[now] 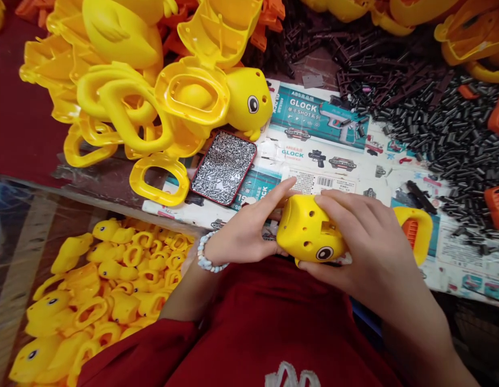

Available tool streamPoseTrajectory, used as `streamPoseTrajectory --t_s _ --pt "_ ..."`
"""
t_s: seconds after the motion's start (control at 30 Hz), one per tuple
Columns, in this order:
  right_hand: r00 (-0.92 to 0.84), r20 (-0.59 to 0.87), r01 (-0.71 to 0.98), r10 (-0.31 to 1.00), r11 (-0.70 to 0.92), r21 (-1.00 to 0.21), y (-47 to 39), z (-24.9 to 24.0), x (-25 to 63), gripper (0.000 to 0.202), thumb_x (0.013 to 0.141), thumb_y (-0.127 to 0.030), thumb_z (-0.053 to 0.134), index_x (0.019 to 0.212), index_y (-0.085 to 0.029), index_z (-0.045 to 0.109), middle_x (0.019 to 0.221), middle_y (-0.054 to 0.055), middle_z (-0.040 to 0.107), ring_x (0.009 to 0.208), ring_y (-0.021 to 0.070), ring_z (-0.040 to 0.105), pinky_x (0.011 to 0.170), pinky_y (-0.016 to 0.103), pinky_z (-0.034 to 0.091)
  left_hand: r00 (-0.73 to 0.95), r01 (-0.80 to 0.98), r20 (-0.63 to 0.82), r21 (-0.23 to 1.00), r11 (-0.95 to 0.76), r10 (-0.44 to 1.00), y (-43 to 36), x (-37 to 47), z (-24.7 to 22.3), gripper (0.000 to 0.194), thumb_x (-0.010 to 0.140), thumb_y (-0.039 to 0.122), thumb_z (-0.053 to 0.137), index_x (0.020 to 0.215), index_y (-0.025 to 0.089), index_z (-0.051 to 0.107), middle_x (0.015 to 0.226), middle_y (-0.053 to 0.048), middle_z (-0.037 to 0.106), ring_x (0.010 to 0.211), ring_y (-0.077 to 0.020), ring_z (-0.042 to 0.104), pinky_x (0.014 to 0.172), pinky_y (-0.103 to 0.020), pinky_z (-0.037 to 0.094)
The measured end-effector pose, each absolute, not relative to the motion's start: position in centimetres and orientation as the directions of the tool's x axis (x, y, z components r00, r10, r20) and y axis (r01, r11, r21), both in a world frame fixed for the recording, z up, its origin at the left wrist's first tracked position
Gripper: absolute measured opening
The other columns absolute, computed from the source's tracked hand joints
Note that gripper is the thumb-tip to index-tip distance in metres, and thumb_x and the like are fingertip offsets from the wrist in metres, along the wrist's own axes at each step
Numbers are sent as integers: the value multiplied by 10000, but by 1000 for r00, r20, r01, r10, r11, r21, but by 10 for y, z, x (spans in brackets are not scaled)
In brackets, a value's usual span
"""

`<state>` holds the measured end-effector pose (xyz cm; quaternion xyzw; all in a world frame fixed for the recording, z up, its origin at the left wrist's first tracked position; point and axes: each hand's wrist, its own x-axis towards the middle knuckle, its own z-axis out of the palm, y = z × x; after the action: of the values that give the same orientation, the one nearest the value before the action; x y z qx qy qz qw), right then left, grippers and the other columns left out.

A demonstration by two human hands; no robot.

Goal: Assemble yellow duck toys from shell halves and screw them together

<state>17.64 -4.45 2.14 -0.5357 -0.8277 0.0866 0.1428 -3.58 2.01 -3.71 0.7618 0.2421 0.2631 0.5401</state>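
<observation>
My right hand (372, 250) is wrapped over a yellow plastic duck toy (303, 234) at the table's front edge. The toy lies on its side, showing a black-and-white eye, several screw holes and a small slot. Past my wrist, a yellow loop handle (424, 236) with an orange ribbed piece sticks out. My left hand (245, 231), with a beaded bracelet at the wrist, is at the toy's left end. Its thumb and index finger are spread apart, the thumb close to the toy; whether it touches I cannot tell. Its other fingers are partly hidden.
A tray of small silver screws (224, 167) lies left of my hands. Yellow duck shells (196, 88) and loop pieces are piled behind it. Small black parts (426, 134) cover the right side. Below the table's left edge is a heap of yellow duck pieces (112, 301).
</observation>
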Motion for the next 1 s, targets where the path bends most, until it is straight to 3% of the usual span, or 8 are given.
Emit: streamPoseTrajectory --t_s 0.2,0.33,0.47,0.57,0.67,0.8,0.9,1.0 --pt "-358 159 885 920 389 -257 -50 19 169 557 872 -477 563 1283 -129 420 1292 95 426 1096 309 456 908 451 379 815 48 71 981 -190 575 20 -40 -23 830 795 284 650 1486 245 192 1516 -121 321 1357 -304 391 1096 -428 398" --pt "-300 223 918 927 344 -197 -56 19 163 489 973 -511 438 1271 -124 424 1290 115 430 1085 322 465 903 469 379 680 205 -87 976 -74 728 8 -27 -10 819 783 533 636 1451 208 289 1484 -149 372 1340 -351 396 1103 -509 366" --pt "-323 231 881 918 381 -282 -55 19 174 533 1002 -589 373 1254 -127 459 1295 100 434 1123 298 467 927 433 386 611 284 -130 957 -63 780 -1 -16 -4 815 759 532 662 1420 179 340 1454 -157 412 1310 -348 428 1107 -515 357" --pt "-207 263 887 942 294 -357 -47 18 187 479 1041 -496 312 1201 -99 528 1202 72 516 1074 229 526 883 338 420 640 218 -61 970 -105 766 -3 -15 -4 817 742 420 709 1421 183 319 1450 -144 407 1325 -320 410 1143 -489 313" --pt "-100 255 919 962 187 -346 -43 16 190 404 1041 -394 322 998 -135 629 946 -4 610 806 158 596 671 293 414 682 125 6 984 -125 731 -5 -13 -7 809 755 332 690 1433 186 273 1476 -133 350 1359 -309 358 1160 -468 288" --pt "-61 305 906 951 181 -384 -47 17 181 299 1014 -282 390 902 -138 627 878 -8 612 744 142 593 667 273 433 613 101 -87 994 31 785 -12 -4 -5 898 776 550 639 1459 197 175 1497 -136 297 1349 -321 363 1122 -466 345" --pt "-37 376 909 926 188 -373 -52 18 172 238 997 -213 395 948 -128 612 934 20 610 825 163 600 771 277 471 503 161 -94 987 14 859 -15 1 1 893 748 666 595 1420 193 244 1470 -138 339 1340 -333 364 1133 -474 312" --pt "-34 419 922 907 191 -338 -53 18 167 228 977 -188 388 970 -123 606 958 30 608 863 185 601 799 298 479 491 204 -141 978 43 860 -14 3 6 902 699 670 637 1372 170 305 1380 -153 435 1230 -326 477 1069 -465 388"
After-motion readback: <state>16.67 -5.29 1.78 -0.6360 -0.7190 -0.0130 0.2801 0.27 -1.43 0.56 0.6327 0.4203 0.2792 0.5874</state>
